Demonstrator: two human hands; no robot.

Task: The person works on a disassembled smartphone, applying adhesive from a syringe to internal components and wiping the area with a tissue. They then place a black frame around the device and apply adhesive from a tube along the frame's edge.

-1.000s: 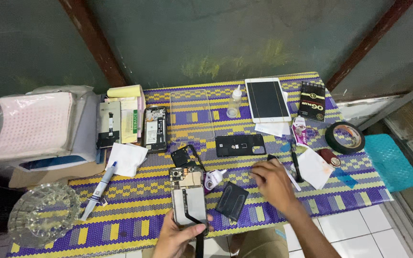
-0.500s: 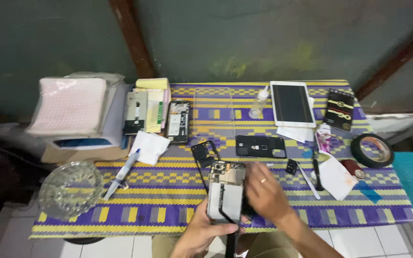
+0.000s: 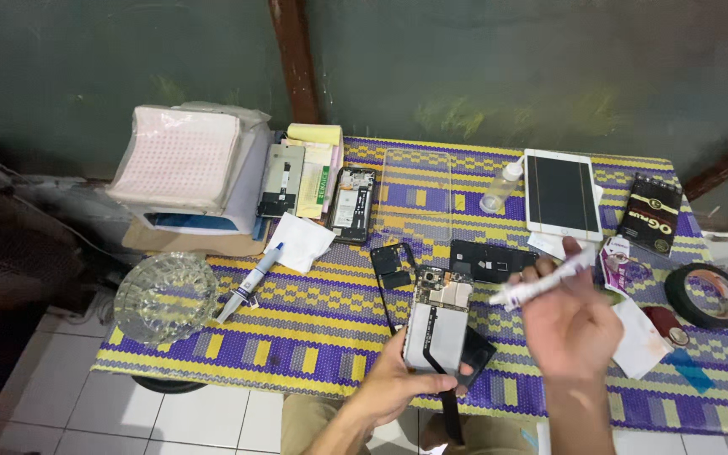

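My left hand [image 3: 393, 379] grips an opened phone [image 3: 438, 318] from below, its back off so the circuit board and pale battery show. A dark flat part [image 3: 475, 354] lies under the phone's right edge. My right hand [image 3: 570, 324] is raised to the right of the phone and pinches a white tube [image 3: 541, 282], which points up and to the right. Both hands hover over the near edge of a purple and yellow patterned mat [image 3: 313, 329].
On the mat lie another opened phone [image 3: 354, 205], a clear case [image 3: 416, 195], a black cover [image 3: 489, 259], a small bottle [image 3: 503, 187], a white tablet [image 3: 561, 195], a tape roll [image 3: 706, 294], tissues [image 3: 299, 242] and a syringe-like tube [image 3: 250, 281]. A glass ashtray [image 3: 165, 296] sits left. Boxes [image 3: 183, 164] stack at back left.
My right hand left the mat near the phone and rose, now pinching the white tube. The left hand still holds the opened phone. The camera view shifted left and closer.
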